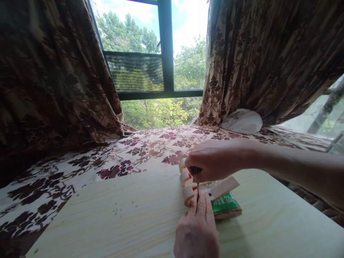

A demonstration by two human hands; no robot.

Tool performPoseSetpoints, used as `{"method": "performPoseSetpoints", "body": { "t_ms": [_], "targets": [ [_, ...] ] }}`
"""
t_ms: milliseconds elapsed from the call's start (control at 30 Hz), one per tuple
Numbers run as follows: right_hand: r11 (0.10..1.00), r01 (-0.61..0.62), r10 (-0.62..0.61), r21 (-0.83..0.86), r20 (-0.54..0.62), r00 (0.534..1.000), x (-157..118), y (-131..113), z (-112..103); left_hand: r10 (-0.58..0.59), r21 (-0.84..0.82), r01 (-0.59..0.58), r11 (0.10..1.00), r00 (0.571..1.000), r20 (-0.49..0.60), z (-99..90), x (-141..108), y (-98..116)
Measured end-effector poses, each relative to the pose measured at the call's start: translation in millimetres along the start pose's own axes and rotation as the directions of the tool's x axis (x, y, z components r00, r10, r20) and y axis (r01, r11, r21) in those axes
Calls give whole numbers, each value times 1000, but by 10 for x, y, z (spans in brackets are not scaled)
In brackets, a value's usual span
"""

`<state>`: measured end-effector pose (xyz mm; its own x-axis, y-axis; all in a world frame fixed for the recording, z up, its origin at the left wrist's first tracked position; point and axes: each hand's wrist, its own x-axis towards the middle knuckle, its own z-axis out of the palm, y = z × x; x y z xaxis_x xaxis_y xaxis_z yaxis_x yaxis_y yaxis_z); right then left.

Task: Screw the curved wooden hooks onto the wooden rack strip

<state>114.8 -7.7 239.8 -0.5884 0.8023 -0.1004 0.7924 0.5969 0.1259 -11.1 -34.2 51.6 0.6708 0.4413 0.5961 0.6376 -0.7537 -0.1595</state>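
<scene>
My right hand (206,161) is closed round the dark handle (197,170) of what looks like a screwdriver. Its thin metal shaft (198,188) points down between the fingers of my left hand (197,222). Those fingers press together on the end of a flat wooden strip (224,188), which has a dark hole near them. A row of curved, pale wooden pieces (186,191) stands just left of both hands. Below the strip lies a green printed packet (224,202) on a brown block (228,214). The shaft's tip is hidden by my left fingers.
The work rests on a pale wooden board (107,208) sprinkled with small dark specks. Behind it spreads a flower-patterned cloth (150,143). A white plastic bag (242,121) lies at the back right, below a patterned curtain (242,61). A window (168,46) stands behind.
</scene>
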Motion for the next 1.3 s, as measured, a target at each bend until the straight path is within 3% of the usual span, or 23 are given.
{"method": "performPoseSetpoints", "body": {
  "t_ms": [133, 300, 433, 633, 867, 1100, 1300],
  "targets": [
    [997, -73, 72, 12, 47, 996, -33, 37, -29, -1, -28, 3, 1000, 998, 66, -25, 3, 3],
    [998, -53, 46, 37, 172, 984, -47, 111, -55, 10, -37, -5, 999, 988, 156, 23, -38, -9],
    [997, -2, -5, 71, 108, 994, -28, 126, 31, 12, -24, -8, 1000, 988, 153, 76, -62, -23],
    [997, -77, 74, 32, 89, 993, -42, 106, 62, 27, -29, -23, 999, 989, 146, 78, -73, -31],
    [999, 39, -40, 29, 48, 998, -54, 139, 72, 28, -27, -25, 999, 989, 147, 119, -68, -19],
    [997, -57, 54, 42, 88, 995, -13, 139, 59, 30, -24, -27, 999, 990, 136, 89, -65, -24],
    [988, 43, -53, 149, 62, 997, -73, 185, 42, 6, 1, -6, 1000, 999, 48, 43, -22, 12]
  ]
}}
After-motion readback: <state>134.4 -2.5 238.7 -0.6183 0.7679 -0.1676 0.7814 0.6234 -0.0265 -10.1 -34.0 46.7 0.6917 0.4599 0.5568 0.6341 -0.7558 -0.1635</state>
